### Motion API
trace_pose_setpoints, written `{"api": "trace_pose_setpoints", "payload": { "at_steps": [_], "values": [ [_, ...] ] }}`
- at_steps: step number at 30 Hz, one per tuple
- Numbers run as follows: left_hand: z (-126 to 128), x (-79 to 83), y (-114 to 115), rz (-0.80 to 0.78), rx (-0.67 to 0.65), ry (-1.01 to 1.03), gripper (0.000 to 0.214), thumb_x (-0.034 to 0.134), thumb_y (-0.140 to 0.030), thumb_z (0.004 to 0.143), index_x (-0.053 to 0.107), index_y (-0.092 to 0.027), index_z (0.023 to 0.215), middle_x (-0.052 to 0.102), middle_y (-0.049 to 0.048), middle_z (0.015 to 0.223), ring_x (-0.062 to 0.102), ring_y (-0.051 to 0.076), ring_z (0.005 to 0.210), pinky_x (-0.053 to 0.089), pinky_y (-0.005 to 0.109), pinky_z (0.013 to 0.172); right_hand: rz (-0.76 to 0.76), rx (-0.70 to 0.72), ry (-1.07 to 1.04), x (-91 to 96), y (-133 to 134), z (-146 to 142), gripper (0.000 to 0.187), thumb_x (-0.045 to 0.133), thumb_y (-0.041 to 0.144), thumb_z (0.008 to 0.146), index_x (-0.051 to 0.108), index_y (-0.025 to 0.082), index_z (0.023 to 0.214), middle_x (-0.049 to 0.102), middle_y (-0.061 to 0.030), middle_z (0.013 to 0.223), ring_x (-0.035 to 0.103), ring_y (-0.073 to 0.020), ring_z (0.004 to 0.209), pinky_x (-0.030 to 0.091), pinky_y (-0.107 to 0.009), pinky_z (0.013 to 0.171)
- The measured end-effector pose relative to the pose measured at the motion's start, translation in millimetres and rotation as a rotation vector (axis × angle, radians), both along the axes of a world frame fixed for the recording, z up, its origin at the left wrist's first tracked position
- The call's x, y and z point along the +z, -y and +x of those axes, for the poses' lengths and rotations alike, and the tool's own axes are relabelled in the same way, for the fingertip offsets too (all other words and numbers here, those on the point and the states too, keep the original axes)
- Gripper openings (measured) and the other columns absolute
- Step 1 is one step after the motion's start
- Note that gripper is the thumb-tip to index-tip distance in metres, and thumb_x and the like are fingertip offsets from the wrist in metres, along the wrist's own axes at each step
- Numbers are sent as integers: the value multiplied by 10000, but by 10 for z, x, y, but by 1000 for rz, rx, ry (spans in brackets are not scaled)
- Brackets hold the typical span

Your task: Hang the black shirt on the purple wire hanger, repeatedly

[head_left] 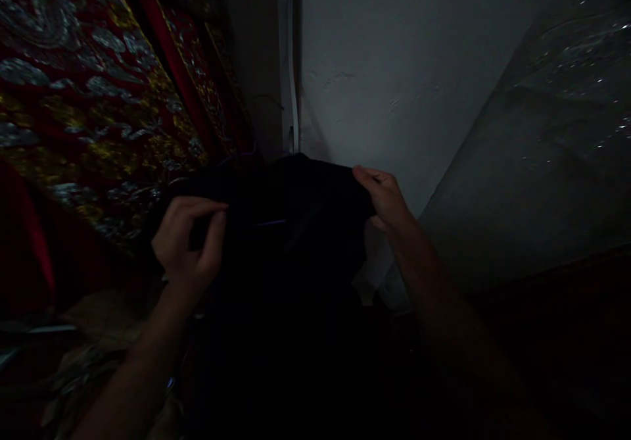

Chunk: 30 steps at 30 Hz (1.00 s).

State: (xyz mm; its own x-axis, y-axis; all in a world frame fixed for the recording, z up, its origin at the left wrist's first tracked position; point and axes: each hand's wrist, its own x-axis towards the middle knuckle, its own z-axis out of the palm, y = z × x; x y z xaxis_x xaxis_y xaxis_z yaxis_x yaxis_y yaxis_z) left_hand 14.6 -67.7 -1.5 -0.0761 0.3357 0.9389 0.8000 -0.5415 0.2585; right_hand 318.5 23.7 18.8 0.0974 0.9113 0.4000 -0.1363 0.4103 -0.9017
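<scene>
A black garment (pixel 290 229) hangs in front of me in dim light, its shoulders spread between my hands. My left hand (pixel 185 243) pinches the garment's left shoulder, thumb and fingers closed on the cloth. My right hand (pixel 382 196) grips the right shoulder edge with curled fingers. A thin purple line (pixel 270 223), perhaps part of a hanger, shows near the collar. The lower part of the garment fades into darkness.
Red fabric (pixel 98 98) embroidered with gold and silver hangs at the left. A pale wall (pixel 394 65) with a vertical white strip (pixel 294 98) stands behind. Clear plastic sheeting (pixel 542 164) over something glittering leans at the right. Crumpled wrapping (pixel 98 321) lies lower left.
</scene>
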Motion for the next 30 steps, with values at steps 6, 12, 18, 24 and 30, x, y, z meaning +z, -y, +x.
{"api": "trace_pose_setpoints", "payload": {
  "at_steps": [6,12,18,24,30],
  "values": [
    [159,-771,-51,-441,-236,-256,235,535,-266,983,715,-251,1134,778,62,1023,739,212,899,578,329,819,-51,-70,-41,-264,75,165,462,853,650,611,706,225,716,695,-15,661,672,-198,626,551,-316,605],
    [402,-1457,-89,-797,-111,-222,357,525,-342,987,673,-244,1297,788,94,952,747,272,824,592,399,776,-126,-130,-46,-669,179,250,512,855,682,575,685,215,696,689,-13,637,674,-214,634,551,-330,611],
    [541,-1454,-17,-583,-194,101,228,519,-323,982,674,-302,1147,755,60,1070,712,261,926,568,419,843,-18,-108,-46,-355,22,72,463,852,656,607,710,231,725,696,-3,677,671,-194,653,546,-300,598],
    [687,-1264,-13,-323,-154,317,202,510,-296,978,546,-284,1177,635,90,1136,630,271,1113,485,494,1017,39,-128,-82,-54,-176,118,494,784,709,677,703,239,807,732,-28,774,729,-237,821,592,-330,685],
    [943,-1400,232,-450,-303,669,570,563,-383,947,246,-326,1417,545,122,1202,659,243,1028,565,415,856,-115,-167,-136,-640,108,332,497,760,673,733,701,223,934,759,-94,950,714,-298,1006,594,-397,794]
  ]
}}
